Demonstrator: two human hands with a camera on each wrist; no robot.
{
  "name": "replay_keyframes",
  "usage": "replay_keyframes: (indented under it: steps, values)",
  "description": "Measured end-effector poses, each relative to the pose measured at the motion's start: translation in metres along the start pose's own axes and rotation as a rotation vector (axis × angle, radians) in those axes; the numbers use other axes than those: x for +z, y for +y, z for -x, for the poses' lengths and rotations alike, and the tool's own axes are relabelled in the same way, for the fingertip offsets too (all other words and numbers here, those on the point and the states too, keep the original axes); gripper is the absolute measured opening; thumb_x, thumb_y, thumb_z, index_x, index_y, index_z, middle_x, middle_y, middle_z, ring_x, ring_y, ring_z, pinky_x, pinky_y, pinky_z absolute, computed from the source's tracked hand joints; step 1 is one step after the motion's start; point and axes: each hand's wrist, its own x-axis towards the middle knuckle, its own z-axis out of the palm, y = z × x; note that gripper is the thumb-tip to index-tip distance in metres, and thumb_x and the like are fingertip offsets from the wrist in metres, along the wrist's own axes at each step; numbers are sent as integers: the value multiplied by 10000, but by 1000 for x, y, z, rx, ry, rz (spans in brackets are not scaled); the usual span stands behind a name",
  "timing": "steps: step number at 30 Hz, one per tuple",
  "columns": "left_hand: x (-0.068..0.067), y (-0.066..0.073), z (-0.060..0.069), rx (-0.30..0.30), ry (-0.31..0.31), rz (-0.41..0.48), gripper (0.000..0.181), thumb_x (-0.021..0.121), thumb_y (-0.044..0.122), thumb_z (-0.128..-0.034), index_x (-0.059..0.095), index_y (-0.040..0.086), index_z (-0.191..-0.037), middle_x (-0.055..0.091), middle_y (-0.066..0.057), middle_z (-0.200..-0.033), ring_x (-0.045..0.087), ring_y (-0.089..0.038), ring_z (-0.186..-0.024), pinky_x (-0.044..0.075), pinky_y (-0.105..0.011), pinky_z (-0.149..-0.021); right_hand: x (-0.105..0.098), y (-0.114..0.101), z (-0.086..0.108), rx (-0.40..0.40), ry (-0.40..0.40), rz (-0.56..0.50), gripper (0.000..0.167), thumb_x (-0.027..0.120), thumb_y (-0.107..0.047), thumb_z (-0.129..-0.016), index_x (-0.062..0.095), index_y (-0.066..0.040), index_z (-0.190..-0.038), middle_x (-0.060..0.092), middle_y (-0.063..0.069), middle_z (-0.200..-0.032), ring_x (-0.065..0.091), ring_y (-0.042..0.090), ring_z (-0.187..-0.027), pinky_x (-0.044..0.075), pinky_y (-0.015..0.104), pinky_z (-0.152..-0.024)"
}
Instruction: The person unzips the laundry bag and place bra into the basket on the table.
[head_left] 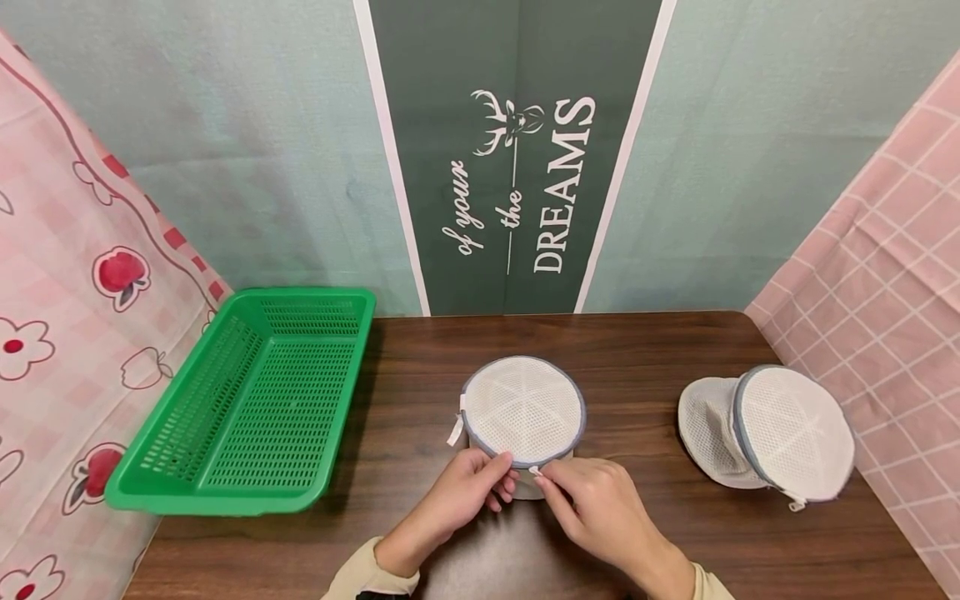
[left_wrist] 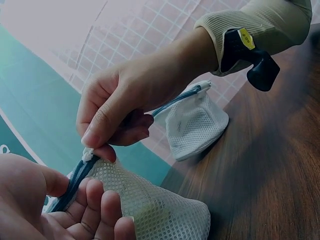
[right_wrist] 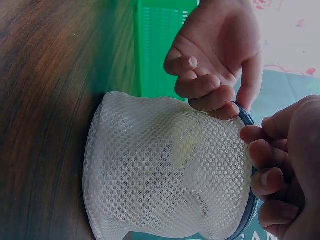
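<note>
A round white mesh laundry bag with a blue-grey zipper stands upright on the table, its lid lying over the top. My left hand pinches the zippered rim at the front between thumb and fingers. Just to the right, my right hand pinches the white zipper pull. Through the mesh side a faint yellowish patch shows in the right wrist view; what it is I cannot tell. A white tag sticks out at the bag's left.
On the left stands a green plastic basket with slotted walls and nothing inside. Two more white mesh pieces lie at the right: a zippered bag leaning on a flatter mesh part. Cloth-covered walls border the brown wooden table.
</note>
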Motion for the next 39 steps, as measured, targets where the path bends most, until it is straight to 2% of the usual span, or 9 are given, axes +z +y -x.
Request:
replay_keyframes:
  steps: [11,22,39]
  values:
    - [1,-2,0,-1,41,7,325,542,185,-1050,637,-76,-881,619,23,-735,579,-75,-665,493,-184,-573,2,0,1,-3,-5,7,324,584,-292,-1031,517,-254,-716,352,-175,-610,307,-50,-559,281,147,-496]
    - [0,-2,0,-3,43,13,333,539,173,-1046,632,-110,-896,613,26,-730,570,-67,-656,483,-181,-566,2,1,2,7,-27,0,328,585,-287,-1027,502,-260,-711,343,-176,-611,293,-51,-563,280,141,-502]
    - [1,1,1,7,46,-3,368,564,170,-1038,623,-167,-902,602,20,-700,558,-91,-626,461,-165,-549,-1,6,1,12,-7,7,314,590,-312,-1020,534,-277,-713,391,-176,-595,295,-57,-564,266,129,-501]
